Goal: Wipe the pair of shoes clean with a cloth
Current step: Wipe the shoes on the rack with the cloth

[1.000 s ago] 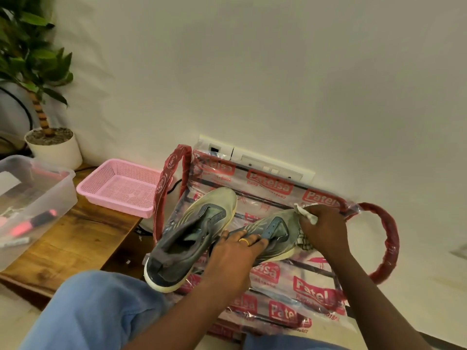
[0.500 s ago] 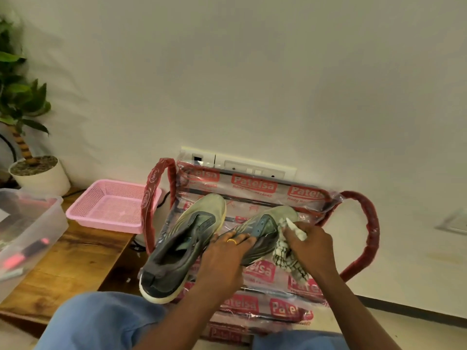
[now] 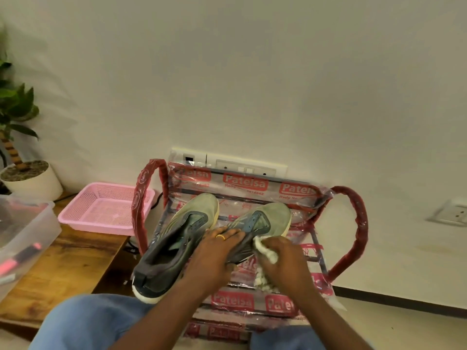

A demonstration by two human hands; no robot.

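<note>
We judge the job to be somewhere in its middle: 1 of the 2 shoes is under the cloth now, and nothing in view tells us whether the other has had its turn. The first shoe [image 3: 270,218] sits toe toward the wall on the plastic-wrapped seat [image 3: 232,301]. Our left hand [image 3: 214,251] lies across its collar and tongue, fingers wrapped over the edge to hold it steady, and a ring shows on 1 finger. Our right hand [image 3: 285,263] is closed round a bunched white cloth [image 3: 265,250] and presses the wad against the shoe's outer side near the middle, with a loose tail of cloth hanging below the fist. The second shoe [image 3: 177,238] lies just beside the first, on its left, with its heel toward our knee and no fingers round it. Both greenish toes look dull, so we reckon the first shoe's toe and far side, and perhaps the whole second shoe, are left to wipe. Both forearms reach forward from our lap, and the hands are almost touching over the shoe.
</note>
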